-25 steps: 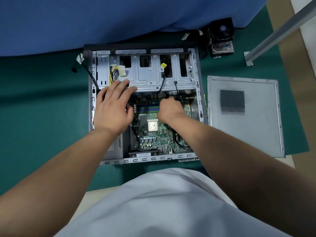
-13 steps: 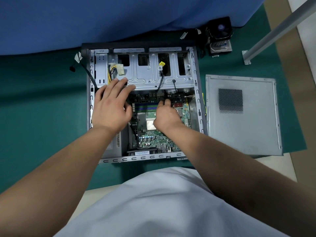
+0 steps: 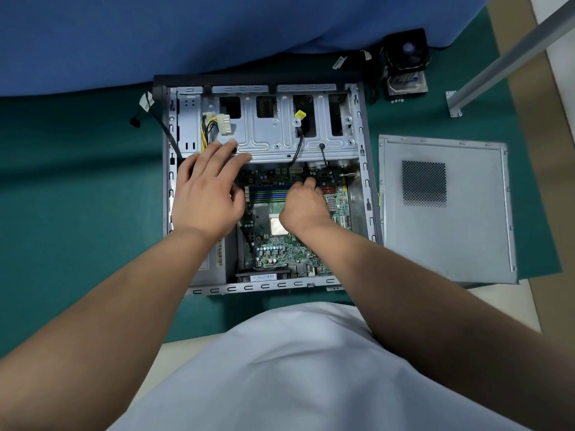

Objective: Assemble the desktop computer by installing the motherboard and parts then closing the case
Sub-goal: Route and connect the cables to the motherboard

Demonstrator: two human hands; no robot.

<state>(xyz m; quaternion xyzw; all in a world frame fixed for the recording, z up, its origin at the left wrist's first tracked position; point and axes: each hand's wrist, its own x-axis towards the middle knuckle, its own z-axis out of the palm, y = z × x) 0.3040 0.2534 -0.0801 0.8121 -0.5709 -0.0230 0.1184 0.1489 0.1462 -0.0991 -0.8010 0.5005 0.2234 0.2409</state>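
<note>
- The open computer case (image 3: 362,157) is lying on its side on the green mat (image 3: 77,197), with the motherboard (image 3: 289,247) sitting inside the lower middle of it.
- Left hand (image 3: 207,194) is spread flat, fingers straight and a bit fanned, fingertips resting on the edge of the metal drive cage (image 3: 273,132). It's not holding anything.
- Just above those fingertips there's a white power connector (image 3: 224,124) on yellow and black wires, lying loose on the cage.
- Right hand (image 3: 305,206) is curled over the upper part of the board, right next to the RAM slots (image 3: 267,192). Fingers are bent down at the board's top edge, but I honestly can't tell if it's pinching something or just pressing, since the fingertips are hidden.
- The CPU (image 3: 277,227) peeks out below the right wrist.
- Two black cables (image 3: 298,147) hang down from the cage toward the board's top edge.
- The removed side panel (image 3: 445,209) is flat on the mat just right of the case.
- A CPU cooler with fan (image 3: 406,62) sits past the case's far right corner, near the blue cloth (image 3: 217,32).
</note>
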